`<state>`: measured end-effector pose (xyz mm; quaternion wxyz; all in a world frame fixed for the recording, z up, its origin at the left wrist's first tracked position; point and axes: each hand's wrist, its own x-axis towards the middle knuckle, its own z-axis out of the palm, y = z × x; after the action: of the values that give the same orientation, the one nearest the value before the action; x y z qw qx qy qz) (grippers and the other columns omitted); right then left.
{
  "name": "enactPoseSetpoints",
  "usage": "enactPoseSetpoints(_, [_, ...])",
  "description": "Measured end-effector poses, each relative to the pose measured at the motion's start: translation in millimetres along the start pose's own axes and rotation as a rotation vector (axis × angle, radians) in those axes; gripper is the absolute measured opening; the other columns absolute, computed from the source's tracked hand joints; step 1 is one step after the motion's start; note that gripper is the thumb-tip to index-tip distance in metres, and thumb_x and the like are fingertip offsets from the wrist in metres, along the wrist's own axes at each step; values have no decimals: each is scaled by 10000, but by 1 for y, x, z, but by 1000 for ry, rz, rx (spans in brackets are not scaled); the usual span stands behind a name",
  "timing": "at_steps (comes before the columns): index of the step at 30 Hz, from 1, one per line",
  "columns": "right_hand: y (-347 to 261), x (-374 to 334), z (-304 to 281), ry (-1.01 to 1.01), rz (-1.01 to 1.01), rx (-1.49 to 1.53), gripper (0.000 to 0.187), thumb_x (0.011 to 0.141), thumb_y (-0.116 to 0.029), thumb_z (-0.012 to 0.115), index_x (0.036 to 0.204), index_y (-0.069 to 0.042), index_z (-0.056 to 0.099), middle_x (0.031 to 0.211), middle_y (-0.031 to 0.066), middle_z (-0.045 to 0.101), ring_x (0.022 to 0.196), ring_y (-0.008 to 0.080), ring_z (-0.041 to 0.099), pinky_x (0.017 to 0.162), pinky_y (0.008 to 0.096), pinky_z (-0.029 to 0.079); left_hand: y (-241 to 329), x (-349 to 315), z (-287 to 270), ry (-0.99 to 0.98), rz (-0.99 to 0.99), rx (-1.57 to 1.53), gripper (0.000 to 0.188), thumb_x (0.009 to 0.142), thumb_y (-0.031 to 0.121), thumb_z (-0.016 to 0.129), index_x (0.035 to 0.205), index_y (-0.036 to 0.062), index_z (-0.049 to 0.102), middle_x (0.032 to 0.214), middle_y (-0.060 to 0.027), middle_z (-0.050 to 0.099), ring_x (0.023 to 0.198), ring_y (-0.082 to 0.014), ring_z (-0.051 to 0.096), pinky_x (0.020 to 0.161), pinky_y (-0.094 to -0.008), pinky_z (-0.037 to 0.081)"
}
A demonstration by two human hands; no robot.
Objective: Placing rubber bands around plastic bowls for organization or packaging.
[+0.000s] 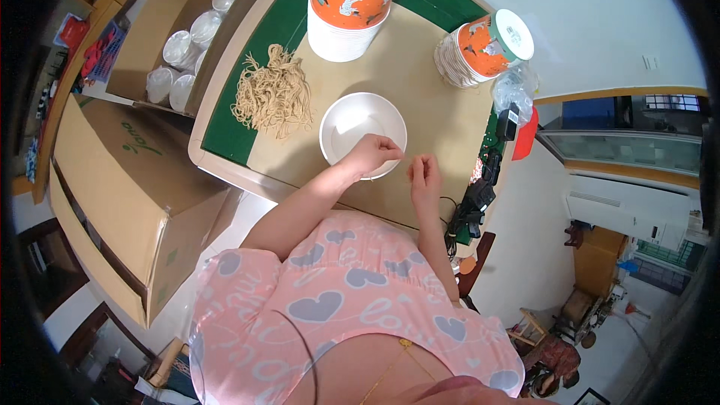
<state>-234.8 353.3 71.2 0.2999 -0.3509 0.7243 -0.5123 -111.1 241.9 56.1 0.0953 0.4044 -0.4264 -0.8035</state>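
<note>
Head view, left hand [373, 154]: held over the near right of the rim; thumb and fingertips are pressed together; whether a thin item is pinched cannot be told.
Right hand [424, 172]: held just right of the left, apart from it; fingers are curled, tips drawn together; any held item cannot be made out.
White round paper-like bucket [360, 124]: placed upright, mouth up, under and just beyond the left hand; rim contact cannot be confirmed.
Bucket handling: light, fairly stiff and smooth, judged by look; wall likely dented if squeezed hard.
Bucket hold: best taken at the rim or by opposite sides, lightly.
Tangled tan cord pile [274, 94]: laid beyond and left of the left hand; judged soft, limp, snag-prone; single strands best drawn from a loose end.
Orange-green-white bucket stack [356, 4]: stood well beyond the left hand.
</note>
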Motion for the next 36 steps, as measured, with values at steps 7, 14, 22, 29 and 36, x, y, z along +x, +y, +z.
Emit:
enactPoseSetpoints(7, [-3,8,-4,-186,96,-79,151,920,-153,505,820,-44,529,658,-13,500,597,66,457,537,220,368,-4,-2,1,-38,273,296,153,734,140,695,815,10,697,662,-31,608,628,-98,515,599,-254,425])
enactPoseSetpoints(14, [-7,16,-24,-161,5,2,117,854,-26,578,970,-34,590,762,4,596,684,79,535,650,198,433,-6,-1,-1,-17,269,292,163,730,145,701,821,11,694,652,-35,595,627,-94,500,596,-256,418])
enactPoseSetpoints(22, [-22,17,-25,-266,-141,-279,77,841,-29,596,913,-4,606,739,31,606,664,81,535,634,214,444,-5,2,-1,-28,280,311,153,735,143,697,818,14,692,628,-3,569,594,-70,464,547,-240,385])
enactPoseSetpoints(29, [-16,16,-29,-322,47,-292,95,872,-101,582,866,-7,598,667,4,556,612,70,505,571,213,417,-2,-1,2,-11,304,363,162,727,168,705,794,21,686,580,-1,525,565,-79,454,523,-267,379])
enactPoseSetpoints(36, [-3,18,-10,-87,-54,-193,112,843,-129,629,820,-21,607,700,5,593,617,72,506,575,226,420,10,-22,9,203,459,520,141,762,194,682,819,65,676,502,-13,425,466,-83,371,452,-270,321])
